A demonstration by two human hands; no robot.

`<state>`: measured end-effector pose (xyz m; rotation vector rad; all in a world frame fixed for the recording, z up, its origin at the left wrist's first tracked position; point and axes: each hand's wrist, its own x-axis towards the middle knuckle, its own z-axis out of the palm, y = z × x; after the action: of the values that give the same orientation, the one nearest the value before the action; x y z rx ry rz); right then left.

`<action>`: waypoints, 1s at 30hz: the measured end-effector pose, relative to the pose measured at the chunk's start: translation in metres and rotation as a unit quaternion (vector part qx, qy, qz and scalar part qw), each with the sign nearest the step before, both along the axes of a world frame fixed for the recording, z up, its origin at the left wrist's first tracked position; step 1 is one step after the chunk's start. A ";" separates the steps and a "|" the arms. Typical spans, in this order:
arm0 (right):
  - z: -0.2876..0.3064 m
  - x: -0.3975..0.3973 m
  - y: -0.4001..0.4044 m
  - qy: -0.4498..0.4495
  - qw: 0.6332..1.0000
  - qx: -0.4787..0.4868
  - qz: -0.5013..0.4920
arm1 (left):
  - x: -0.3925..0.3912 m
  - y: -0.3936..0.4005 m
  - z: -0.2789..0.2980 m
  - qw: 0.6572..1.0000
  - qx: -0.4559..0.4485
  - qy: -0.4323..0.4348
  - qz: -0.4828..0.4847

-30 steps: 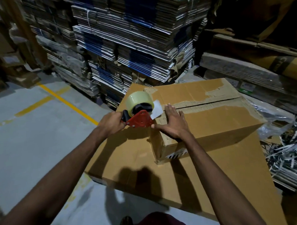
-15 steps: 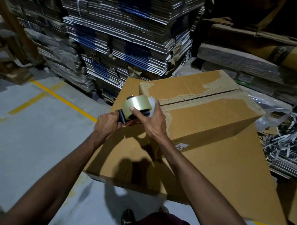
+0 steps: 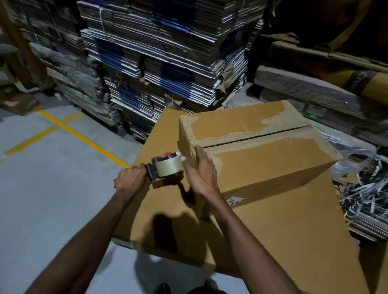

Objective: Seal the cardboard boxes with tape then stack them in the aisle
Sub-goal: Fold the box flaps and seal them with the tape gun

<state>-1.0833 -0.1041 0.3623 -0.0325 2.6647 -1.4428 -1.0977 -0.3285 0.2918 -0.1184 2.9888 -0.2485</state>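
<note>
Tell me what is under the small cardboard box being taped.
The small box sits on a much larger flat cardboard box, which rests on the grey floor. Whatever lies beneath the small box's base, and inside either box, is hidden.

A matt brown cardboard box (image 3: 267, 163) has rough, pale patches along its top seam where the paper skin is torn away. The tape roll (image 3: 169, 168) is glossy, translucent plastic on a red plastic dispenser (image 3: 165, 181). The floor (image 3: 46, 186) is smooth grey concrete.
</note>
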 end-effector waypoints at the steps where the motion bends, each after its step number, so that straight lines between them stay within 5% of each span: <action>1: 0.001 -0.002 0.004 -0.015 0.999 -0.042 -0.010 | -0.005 0.003 0.000 1.000 0.017 0.013 0.021; 5: 0.007 -0.012 0.033 -0.042 0.993 -0.113 0.018 | -0.031 0.009 0.001 0.988 0.090 0.071 0.105; 11: -0.012 -0.010 0.047 0.090 0.981 0.134 0.110 | -0.026 0.033 -0.016 0.955 0.224 0.077 0.181; 19: -0.021 -0.009 0.022 0.136 0.981 0.132 0.029 | -0.013 0.037 -0.055 0.844 0.476 -0.090 0.229; 23: -0.019 -0.011 -0.006 0.130 0.986 0.101 -0.012 | -0.021 0.046 -0.058 0.818 0.492 0.023 0.297; 27: -0.017 -0.010 -0.025 0.116 0.988 0.095 -0.035 | -0.020 0.062 -0.055 0.843 0.462 0.016 0.277; 30: -0.022 -0.016 -0.019 0.120 0.988 0.082 -0.051 | -0.021 0.056 -0.041 0.898 0.352 -0.009 0.264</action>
<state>-1.0997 -0.1227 0.3401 -0.0596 3.0139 -1.3173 -1.1188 -0.2729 0.2504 -0.8017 2.6788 0.8649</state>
